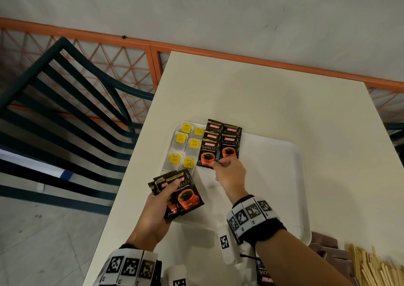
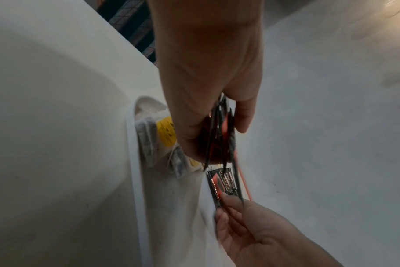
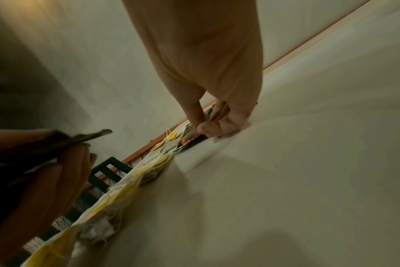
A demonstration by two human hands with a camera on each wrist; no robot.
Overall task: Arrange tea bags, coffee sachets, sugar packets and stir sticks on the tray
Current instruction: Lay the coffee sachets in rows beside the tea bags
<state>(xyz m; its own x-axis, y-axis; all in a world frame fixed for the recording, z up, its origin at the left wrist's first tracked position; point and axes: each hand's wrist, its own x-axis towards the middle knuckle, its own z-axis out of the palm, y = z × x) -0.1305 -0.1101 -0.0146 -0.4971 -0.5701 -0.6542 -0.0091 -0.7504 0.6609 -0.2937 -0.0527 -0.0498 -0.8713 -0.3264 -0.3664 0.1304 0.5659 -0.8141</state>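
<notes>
A white tray [image 1: 273, 154] lies on the table. Several tea bags [image 1: 182, 148] with yellow tags fill its left side in two columns. Beside them several black coffee sachets [image 1: 220, 141] overlap in two columns. My right hand [image 1: 225, 165] pinches the near edge of the front sachet [image 1: 207, 154] between thumb and fingertips [image 3: 203, 128], low over the tray. My left hand [image 1: 161, 200] grips a fanned stack of coffee sachets [image 1: 183, 191] above the tray's near left corner; the stack [image 2: 219, 137] shows edge-on in the left wrist view.
Wooden stir sticks [image 1: 376, 268] and brown packets [image 1: 325, 248] lie at the table's near right. Another coffee sachet [image 1: 263, 272] lies near the front edge. A dark slatted chair [image 1: 65, 102] stands left of the table. An orange railing [image 1: 196, 49] runs behind.
</notes>
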